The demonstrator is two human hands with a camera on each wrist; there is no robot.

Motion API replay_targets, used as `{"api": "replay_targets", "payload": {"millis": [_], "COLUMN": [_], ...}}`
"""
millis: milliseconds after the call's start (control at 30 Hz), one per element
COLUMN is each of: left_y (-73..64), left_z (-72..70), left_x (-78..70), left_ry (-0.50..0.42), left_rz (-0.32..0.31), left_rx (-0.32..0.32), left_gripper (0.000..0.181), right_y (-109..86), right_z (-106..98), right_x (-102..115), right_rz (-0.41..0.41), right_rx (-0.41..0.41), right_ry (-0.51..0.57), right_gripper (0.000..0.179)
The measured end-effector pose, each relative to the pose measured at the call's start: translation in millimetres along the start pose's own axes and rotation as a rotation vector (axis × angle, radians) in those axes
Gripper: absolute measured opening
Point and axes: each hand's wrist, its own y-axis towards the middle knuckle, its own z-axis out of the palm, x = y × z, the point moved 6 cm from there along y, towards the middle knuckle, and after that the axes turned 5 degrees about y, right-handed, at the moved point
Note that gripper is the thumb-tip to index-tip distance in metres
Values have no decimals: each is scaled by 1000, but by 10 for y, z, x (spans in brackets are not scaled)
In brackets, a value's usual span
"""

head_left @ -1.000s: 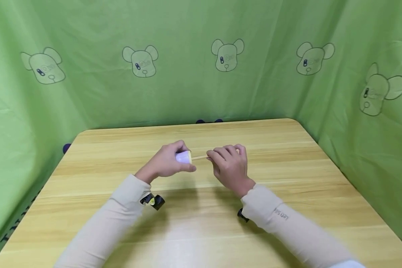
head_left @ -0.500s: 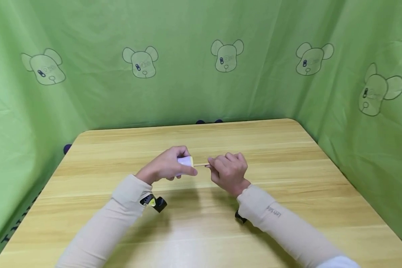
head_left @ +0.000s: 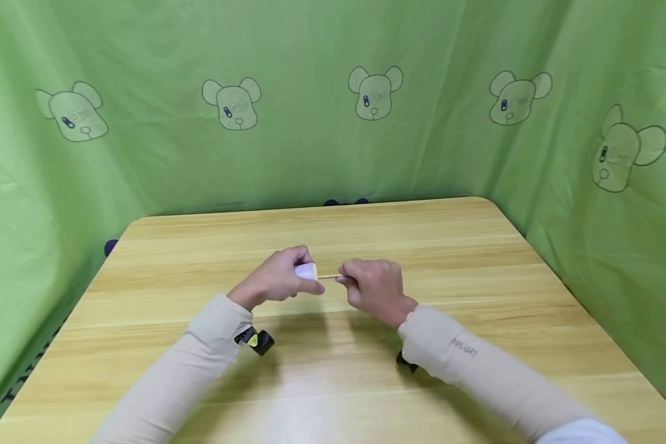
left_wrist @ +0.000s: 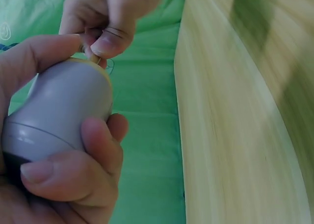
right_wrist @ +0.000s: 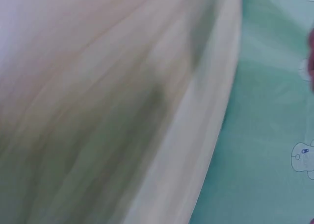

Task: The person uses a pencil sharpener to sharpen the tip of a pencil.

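Left hand (head_left: 277, 275) has fingers curled round lilac container (left_wrist: 64, 104); right hand (head_left: 376, 290) pinches thin stick (head_left: 328, 277), which bridges the gap between both hands' fingers. Done: stick meets yellow rim (head_left: 315, 271); depth inside, can't tell. Remaining: neither thing released.

A pale wooden counter (right_wrist: 88, 52) fills the left and middle, blurred, with dark shadows (right_wrist: 117, 155) across its grain. Beyond its slanting edge hangs green cloth (right_wrist: 255, 155) printed with an animal head (right_wrist: 303, 159). A reddish sliver (right_wrist: 311, 62) at the right edge is too cropped to tell.
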Motion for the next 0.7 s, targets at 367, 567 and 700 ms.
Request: {"api": "replay_targets", "payload": {"millis": [367, 567, 700], "left_y": [-9, 23, 53], "left_z": [65, 96, 38], "left_x": [-171, -90, 12], "left_ry": [353, 212, 17], "left_rz": [335, 278, 128], "left_rx": [-174, -127, -73], "left_gripper": [40, 40, 38], "right_y": [176, 199, 226], "right_z": [75, 3, -140], "right_x": [-275, -257, -106], "right_rz": [714, 632, 226], "right_rx": [830, 781, 379], "right_ry": [576, 414, 120], "right_gripper": [33, 24, 10]}}
